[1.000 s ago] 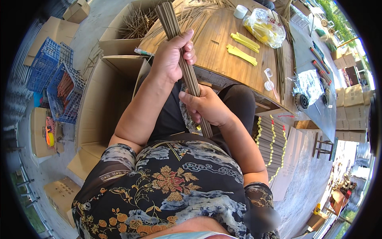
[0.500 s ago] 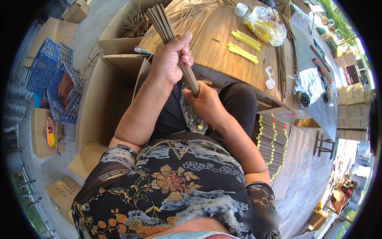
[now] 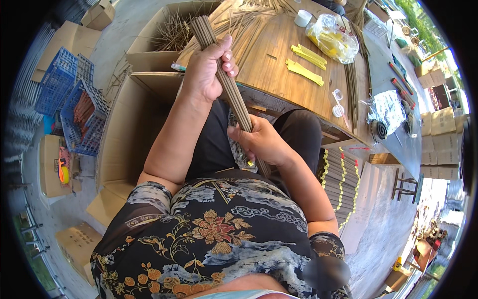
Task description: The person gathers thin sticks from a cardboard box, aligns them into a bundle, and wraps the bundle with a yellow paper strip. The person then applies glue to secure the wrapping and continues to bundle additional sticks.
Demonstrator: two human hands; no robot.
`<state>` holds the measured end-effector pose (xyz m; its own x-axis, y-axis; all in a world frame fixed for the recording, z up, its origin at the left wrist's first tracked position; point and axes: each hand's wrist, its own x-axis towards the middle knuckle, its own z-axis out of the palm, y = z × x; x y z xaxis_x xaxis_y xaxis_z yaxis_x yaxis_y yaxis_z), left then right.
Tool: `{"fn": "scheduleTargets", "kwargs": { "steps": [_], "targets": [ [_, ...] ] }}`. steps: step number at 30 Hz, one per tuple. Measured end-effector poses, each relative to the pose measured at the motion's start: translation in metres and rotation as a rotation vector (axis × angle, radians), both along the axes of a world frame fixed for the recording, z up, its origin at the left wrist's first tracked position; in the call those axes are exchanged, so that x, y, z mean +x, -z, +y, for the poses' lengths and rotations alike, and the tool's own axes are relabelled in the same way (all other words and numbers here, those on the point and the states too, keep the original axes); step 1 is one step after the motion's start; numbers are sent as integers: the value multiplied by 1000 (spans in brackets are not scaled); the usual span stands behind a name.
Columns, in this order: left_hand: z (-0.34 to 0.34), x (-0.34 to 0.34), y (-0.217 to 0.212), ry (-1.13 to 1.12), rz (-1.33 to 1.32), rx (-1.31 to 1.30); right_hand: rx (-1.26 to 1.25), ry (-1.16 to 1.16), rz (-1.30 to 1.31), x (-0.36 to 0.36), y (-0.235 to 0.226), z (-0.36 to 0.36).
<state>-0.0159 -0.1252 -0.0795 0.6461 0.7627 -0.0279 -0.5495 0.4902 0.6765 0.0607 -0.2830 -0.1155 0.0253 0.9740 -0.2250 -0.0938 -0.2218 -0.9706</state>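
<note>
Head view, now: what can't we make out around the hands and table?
All in the head view:
- Stick bundle: gripped stretches, hidden by the left hand and right hand.
- Clear plastic bag: exact shape of its yellow contents, obscured by wrinkles and glare.
- Person beyond the table: mostly cut off by the upper edge.

We look from the left one of two head-worn fisheye cameras, upright and tipped steeply down. Nearest us, the patterned shirt (image 3: 209, 239) fills the lower middle; beyond it, well within close range, the left hand (image 3: 205, 72) and right hand (image 3: 264, 142) sit near the centre. Farther out, we face the wooden table (image 3: 266, 72), while the blue crates (image 3: 56, 77) and stacked cartons (image 3: 443, 142) curve toward our rounded, dark rim
</note>
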Motion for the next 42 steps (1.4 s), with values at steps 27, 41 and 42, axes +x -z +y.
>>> {"fn": "scheduleTargets", "kwargs": {
  "steps": [27, 41, 42],
  "targets": [
    [-43, 14, 13, 19, 101, -40, -107, 48, 148, 0, 0, -3],
    [-32, 14, 13, 48, 91, -86, -136, 112, -54, -4, -6, 3],
    [-35, 16, 14, -75, 180, 13, -46, 228, -397, -7, 4, 4]
  ]
}}
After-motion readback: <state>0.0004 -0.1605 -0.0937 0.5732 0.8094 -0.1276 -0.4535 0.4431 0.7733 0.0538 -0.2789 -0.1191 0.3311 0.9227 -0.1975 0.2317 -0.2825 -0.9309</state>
